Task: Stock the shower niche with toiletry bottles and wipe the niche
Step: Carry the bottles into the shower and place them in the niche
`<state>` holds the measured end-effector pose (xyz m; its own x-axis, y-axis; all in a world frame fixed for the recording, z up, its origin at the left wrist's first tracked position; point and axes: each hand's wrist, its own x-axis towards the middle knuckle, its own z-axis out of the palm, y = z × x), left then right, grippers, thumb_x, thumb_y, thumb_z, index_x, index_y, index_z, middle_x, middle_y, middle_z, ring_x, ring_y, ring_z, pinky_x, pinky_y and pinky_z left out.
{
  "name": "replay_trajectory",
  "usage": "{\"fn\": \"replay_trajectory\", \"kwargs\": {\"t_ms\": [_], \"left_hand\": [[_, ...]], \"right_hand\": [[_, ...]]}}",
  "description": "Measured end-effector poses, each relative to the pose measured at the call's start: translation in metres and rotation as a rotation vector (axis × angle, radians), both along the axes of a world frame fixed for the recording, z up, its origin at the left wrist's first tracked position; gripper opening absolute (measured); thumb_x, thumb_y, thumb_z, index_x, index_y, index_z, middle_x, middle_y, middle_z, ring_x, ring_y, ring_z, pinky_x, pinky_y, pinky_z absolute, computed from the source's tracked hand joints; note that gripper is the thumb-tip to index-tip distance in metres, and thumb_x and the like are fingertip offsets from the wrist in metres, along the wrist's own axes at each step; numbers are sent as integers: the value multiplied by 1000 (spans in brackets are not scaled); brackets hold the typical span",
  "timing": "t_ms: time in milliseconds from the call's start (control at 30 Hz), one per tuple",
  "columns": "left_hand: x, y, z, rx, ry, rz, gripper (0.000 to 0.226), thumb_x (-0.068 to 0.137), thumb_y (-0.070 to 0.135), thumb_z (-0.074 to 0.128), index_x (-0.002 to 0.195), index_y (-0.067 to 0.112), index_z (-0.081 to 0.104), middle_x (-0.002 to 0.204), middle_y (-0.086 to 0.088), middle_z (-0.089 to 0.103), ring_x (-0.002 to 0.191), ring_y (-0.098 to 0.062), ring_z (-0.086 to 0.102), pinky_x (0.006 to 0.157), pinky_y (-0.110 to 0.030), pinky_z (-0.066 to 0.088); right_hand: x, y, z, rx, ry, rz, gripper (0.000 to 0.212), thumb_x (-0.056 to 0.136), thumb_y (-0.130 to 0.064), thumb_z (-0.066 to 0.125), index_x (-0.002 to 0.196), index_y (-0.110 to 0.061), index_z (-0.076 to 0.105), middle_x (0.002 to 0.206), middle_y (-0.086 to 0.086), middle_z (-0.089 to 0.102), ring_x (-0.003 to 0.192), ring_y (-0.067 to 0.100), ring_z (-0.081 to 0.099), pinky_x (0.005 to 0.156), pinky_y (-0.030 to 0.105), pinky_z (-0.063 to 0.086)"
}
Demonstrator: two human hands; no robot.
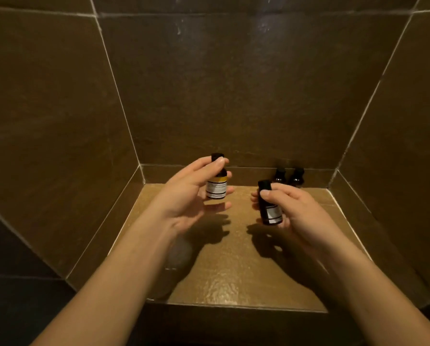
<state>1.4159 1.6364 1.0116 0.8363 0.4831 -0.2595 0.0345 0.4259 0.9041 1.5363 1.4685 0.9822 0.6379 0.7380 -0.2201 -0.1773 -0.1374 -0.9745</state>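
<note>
My left hand (191,196) holds a small dark bottle with a yellow-banded white label (217,186) upright above the niche floor (223,265). The thumb rests on its black cap. My right hand (291,211) grips a second dark bottle with a white label (268,208), tilted slightly, also held above the floor. Two more small dark bottles (280,176) (297,177) stand side by side against the niche's back wall, to the right of centre.
The niche is lined with brown tiles; its left wall (59,121), right wall (403,146) and back wall (233,96) box in the hands. A faint rounded pale shape (181,253) lies on the floor below my left wrist. The front lip (233,308) runs below my forearms.
</note>
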Motion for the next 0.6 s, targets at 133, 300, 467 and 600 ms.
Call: {"fn": "replay_trajectory", "kwargs": {"t_ms": [133, 300, 467, 600], "left_hand": [[30, 15, -3, 296, 98, 26, 27, 84, 32, 73, 110, 26, 75, 113, 2, 73, 112, -21, 62, 97, -43, 47], [64, 40, -18, 563, 188, 20, 26, 84, 35, 74, 110, 29, 71, 108, 4, 74, 106, -18, 67, 81, -33, 52], [86, 48, -29, 802, 291, -57, 23, 87, 27, 72, 110, 24, 70, 105, 2, 73, 96, -13, 68, 80, -31, 56], [95, 47, -43, 982, 383, -107, 44, 84, 34, 74, 126, 21, 66, 119, -1, 70, 106, -15, 65, 93, -34, 54]], "right_hand": [[29, 19, 11, -44, -309, -18, 23, 87, -27, 69, 110, -32, 75, 108, -9, 73, 104, 10, 66, 92, 36, 53], [54, 48, 5, -139, -460, 11, 19, 86, -23, 71, 103, -32, 74, 102, -10, 74, 105, 10, 65, 95, 41, 52], [70, 67, -8, -359, -750, -37, 28, 89, -29, 70, 117, -26, 69, 108, -8, 68, 104, 11, 61, 75, 24, 50], [76, 75, -11, -519, -985, -8, 45, 86, -41, 70, 126, -21, 66, 115, -1, 71, 104, 15, 66, 87, 35, 56]]}}
